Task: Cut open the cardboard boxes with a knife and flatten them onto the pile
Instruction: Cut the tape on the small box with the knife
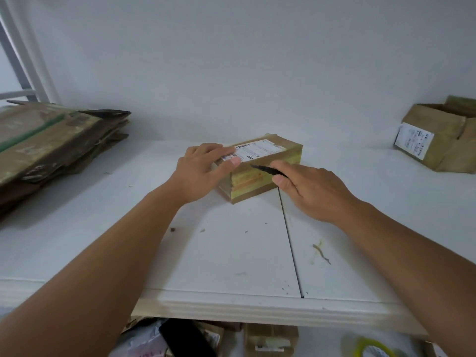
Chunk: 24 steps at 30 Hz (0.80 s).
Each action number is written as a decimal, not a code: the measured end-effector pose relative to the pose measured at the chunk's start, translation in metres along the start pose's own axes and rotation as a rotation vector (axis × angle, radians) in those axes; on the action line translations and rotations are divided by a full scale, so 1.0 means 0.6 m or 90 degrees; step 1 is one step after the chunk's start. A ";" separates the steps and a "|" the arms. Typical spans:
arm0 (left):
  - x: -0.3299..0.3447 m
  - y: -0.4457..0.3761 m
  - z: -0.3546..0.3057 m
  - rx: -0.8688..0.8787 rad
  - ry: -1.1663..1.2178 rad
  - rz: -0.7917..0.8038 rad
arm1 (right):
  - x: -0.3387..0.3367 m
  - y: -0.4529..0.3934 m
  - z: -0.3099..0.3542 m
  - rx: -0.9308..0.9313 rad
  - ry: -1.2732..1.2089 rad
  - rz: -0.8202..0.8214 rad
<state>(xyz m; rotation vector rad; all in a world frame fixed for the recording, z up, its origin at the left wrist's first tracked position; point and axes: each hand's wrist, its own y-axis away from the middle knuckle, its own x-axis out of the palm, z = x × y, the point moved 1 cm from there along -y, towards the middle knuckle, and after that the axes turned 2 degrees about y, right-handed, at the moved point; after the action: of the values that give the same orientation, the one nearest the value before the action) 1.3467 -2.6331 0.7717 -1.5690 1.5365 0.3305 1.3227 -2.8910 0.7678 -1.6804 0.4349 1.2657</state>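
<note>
Your left hand (203,171) lies on the near left end of the small taped box (260,167), fingers fairly straight across its top and the thumb pressed against the corner by the white shipping label (255,150); it steadies the box rather than wrapping around it. The box sits near the middle of the white table (231,253), toward the wall, its long side running from you toward the right, with yellowish tape banding the near side. Your right hand (309,190) is curled around a black knife (268,170), thumb and fingers clamped on the handle, and the dark tip points left at the top edge of the box's near side; you cannot tell whether the tip actually touches the cardboard. At the left edge of the table lies the pile of flattened cardboard (51,145), well apart from the box. Far right, against the wall, stands another box (443,140) with its flaps up and a label on its side. A dark seam (291,243) runs across the tabletop from the box toward you.
</note>
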 end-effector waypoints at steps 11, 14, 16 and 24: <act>-0.002 -0.003 -0.007 0.016 -0.225 -0.146 | 0.002 -0.006 -0.007 0.059 -0.104 -0.041; -0.004 -0.003 -0.011 0.048 -0.286 -0.179 | 0.002 -0.010 -0.005 0.092 -0.254 -0.096; -0.002 -0.005 -0.012 0.074 -0.275 -0.169 | -0.003 -0.014 0.001 0.135 -0.389 -0.129; 0.005 -0.008 -0.011 0.094 -0.239 -0.131 | -0.017 -0.019 0.011 0.267 -0.926 0.044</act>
<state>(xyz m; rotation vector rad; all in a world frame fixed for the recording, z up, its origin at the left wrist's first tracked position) 1.3494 -2.6408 0.7752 -1.4393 1.0778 0.3626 1.3233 -2.8827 0.7821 -0.1437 -0.1519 1.8971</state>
